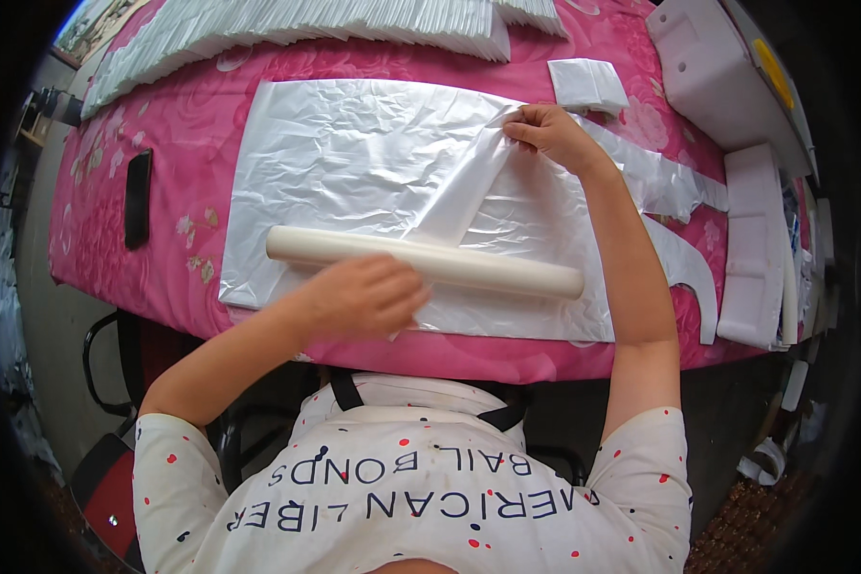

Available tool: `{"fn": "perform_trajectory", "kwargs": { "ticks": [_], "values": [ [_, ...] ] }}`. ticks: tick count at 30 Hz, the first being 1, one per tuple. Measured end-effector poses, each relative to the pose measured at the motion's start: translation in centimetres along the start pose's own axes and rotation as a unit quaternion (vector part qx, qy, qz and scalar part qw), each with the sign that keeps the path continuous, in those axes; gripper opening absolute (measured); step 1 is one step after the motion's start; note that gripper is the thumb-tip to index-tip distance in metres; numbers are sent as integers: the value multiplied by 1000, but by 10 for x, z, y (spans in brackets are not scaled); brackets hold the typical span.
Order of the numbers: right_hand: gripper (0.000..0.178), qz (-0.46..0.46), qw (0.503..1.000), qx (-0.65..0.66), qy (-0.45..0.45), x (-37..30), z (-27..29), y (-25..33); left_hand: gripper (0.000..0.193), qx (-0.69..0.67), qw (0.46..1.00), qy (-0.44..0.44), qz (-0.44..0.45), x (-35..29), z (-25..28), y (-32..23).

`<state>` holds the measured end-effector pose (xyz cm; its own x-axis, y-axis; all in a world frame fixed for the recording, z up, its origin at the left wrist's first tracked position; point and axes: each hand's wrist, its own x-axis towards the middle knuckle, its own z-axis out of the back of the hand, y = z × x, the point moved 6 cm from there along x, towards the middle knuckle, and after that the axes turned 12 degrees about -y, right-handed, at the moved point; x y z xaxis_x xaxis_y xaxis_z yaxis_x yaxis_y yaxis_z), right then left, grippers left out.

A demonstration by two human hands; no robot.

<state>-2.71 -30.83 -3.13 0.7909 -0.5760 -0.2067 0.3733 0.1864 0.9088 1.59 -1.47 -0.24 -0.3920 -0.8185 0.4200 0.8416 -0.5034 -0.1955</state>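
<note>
A stack or sheet of thin, crinkled white plastic film point(325, 158) lies flat in front of me. A smooth white tube point(507, 271) rests across its near half, slanting slightly down to the right. From beneath the tube's middle, a narrow folded strip of film point(461, 187) runs up to the far right edge. My right hand point(550, 137) pinches the strip's far end between thumb and fingers. My left hand point(364, 295) is over the near side of the tube, fingers bent and smeared by motion; whether they grip anything is hidden.
A pink flowered cloth point(96, 210) covers the table. Along the far side lies a long row of folded white film packs point(306, 33). A black phone point(138, 199) is at left, a small folded white pack point(586, 84) at far right. White foam boxes point(751, 244) stand at right.
</note>
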Motion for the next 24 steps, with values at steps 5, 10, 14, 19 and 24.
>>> {"fn": "perform_trajectory", "kwargs": {
  "ticks": [5, 10, 14, 19, 24],
  "values": [
    [20, -15, 997, -61, 34, 6, 4, -13, 68, -109, 989, 87, 42, -17, -36, -31],
    [50, -75, 996, -20, -36, -13, 31, 12, 74, -88, 989, 104, 52, -24, -43, -39],
    [59, 3, 990, -79, -121, -40, 43, 23, 73, -77, 989, 91, 84, -21, -49, -50],
    [44, 261, 926, -263, -74, -142, -95, 42, 74, -42, 988, 79, 125, -14, -56, -62],
    [46, 277, 895, -318, -146, -165, -104, 37, 75, -29, 987, 78, 137, -14, -59, -67]
  ]
}}
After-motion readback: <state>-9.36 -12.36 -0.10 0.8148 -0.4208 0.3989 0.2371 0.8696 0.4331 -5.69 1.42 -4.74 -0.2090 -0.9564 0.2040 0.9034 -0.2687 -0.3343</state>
